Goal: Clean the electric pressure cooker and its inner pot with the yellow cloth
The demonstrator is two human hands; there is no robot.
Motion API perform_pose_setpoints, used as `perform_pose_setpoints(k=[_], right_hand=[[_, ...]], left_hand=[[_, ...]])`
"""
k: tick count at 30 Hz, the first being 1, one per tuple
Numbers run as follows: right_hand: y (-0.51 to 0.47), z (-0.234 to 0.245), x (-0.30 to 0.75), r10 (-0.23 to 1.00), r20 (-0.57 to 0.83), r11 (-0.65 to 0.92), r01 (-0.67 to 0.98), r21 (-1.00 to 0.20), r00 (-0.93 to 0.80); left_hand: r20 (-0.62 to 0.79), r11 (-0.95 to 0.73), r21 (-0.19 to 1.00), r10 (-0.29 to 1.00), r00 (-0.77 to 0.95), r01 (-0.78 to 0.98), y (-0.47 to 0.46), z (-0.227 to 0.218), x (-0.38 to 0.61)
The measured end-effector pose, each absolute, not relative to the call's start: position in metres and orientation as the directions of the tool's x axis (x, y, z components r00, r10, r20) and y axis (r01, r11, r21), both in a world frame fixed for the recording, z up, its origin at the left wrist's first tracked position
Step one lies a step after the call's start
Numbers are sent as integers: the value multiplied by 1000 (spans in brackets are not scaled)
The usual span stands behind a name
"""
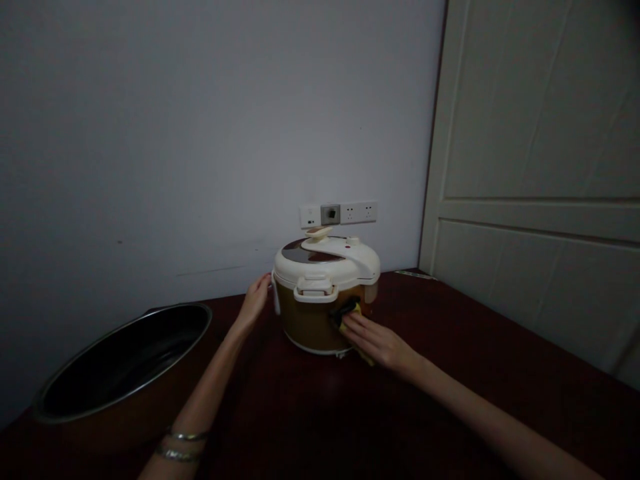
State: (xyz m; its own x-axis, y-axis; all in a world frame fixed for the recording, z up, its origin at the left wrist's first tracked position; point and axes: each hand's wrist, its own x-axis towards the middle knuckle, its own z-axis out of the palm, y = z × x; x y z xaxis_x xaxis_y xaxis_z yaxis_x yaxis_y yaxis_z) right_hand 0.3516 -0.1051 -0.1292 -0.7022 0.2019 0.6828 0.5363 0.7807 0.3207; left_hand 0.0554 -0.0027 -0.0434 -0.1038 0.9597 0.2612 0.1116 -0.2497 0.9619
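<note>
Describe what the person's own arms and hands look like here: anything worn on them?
Both arms are bare as far as the frame shows, with no sleeves. The left hand and right hand wear no gloves, and no rings can be made out in the dim light. Two thin silver-coloured bangles circle the left wrist. The right wrist shows nothing worn.

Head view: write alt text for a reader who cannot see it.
A person's right hand presses a yellow cloth against the front of a cream-lidded electric cooker on a dark red table, while the left hand touches its left side. A metal basin sits at left.
</note>
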Motion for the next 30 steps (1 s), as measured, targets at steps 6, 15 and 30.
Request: perform_pose_setpoints(k=[6, 15, 30], right_hand=[[-114, -143, 359, 305, 772, 760, 631, 156, -558], [-110, -147, 377, 338, 726, 767, 622, 157, -599], [-60, -160, 393, 891, 361, 223, 428, -876, 276]], left_hand=[[304, -294, 947, 950, -69, 129, 4, -50, 55], [380, -363, 916, 921, -84, 170, 9, -52, 53], [371, -345, 915, 923, -103, 208, 6, -51, 54]])
